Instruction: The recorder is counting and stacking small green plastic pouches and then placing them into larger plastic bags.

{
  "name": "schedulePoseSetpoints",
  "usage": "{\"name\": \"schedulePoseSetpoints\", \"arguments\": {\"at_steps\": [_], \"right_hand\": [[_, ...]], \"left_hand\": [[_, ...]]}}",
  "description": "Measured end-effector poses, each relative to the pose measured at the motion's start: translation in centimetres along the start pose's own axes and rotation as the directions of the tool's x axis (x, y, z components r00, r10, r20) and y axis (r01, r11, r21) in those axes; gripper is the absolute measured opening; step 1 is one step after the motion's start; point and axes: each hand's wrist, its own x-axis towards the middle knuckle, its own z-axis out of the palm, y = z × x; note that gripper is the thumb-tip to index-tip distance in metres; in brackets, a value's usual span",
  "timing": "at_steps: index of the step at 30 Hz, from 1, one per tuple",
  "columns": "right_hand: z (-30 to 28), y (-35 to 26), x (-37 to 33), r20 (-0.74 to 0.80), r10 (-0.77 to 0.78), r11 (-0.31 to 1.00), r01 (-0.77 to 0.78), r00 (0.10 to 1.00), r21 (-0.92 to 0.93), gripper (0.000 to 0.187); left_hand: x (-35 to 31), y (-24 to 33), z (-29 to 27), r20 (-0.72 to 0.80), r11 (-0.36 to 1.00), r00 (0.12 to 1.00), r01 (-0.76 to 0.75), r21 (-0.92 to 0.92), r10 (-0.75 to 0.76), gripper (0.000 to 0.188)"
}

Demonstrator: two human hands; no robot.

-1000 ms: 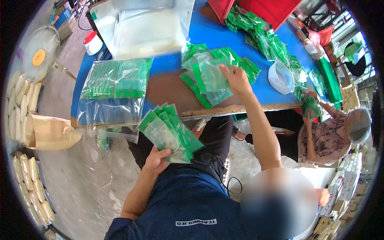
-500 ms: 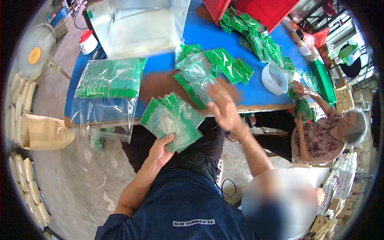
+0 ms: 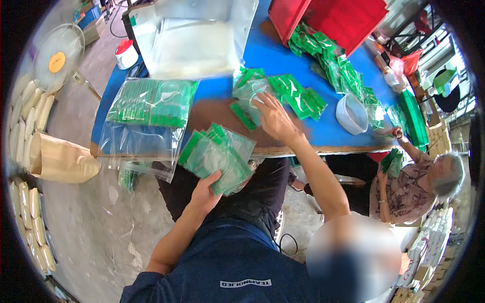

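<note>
My left hand (image 3: 206, 193) is closed on a fanned stack of green and clear plastic packets (image 3: 214, 159), held just off the table's near edge, thumb on top. Over the table, my right hand (image 3: 277, 118) reaches forward with its fingers stretched out. Its fingertips rest on a clear-fronted packet (image 3: 247, 91) in a small loose pile. Beside that pile, more green packets (image 3: 295, 93) overlap toward the right. A large clear zip bag (image 3: 149, 103) filled with a row of similar packets lies to the left, its open-looking end hanging past the table edge.
Large clear bags (image 3: 197, 48) lie at the back of the blue table (image 3: 212, 93). A red crate (image 3: 341, 22) tips out packets (image 3: 336, 65) near a white plastic tub (image 3: 352, 115). At right, a co-worker (image 3: 404, 189) holds green packets. A red-lidded container (image 3: 126, 53) stands far left.
My right hand has moved left and forward from beside the pile onto its packets. My left hand still holds the stack. The co-worker's hands have shifted, and the view has turned slightly.
</note>
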Motion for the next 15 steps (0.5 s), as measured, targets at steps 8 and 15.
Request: {"name": "schedulePoseSetpoints", "arguments": {"at_steps": [8,15], "right_hand": [[0.5,-7.7,-1.4,0.153,0.152,0.988,-0.148,0.976,-0.035,0.036],[3.2,-7.8,0.5,0.414,0.334,0.615,-0.529,0.847,0.585,0.018]], "left_hand": [[-2.5,1.5,-3.7,0.033,1.000,0.999,-0.007,0.013,0.007,0.059],[-1.1,1.5,-0.2,-0.013,0.995,0.998,-0.067,0.081,0.068,0.049]]}}
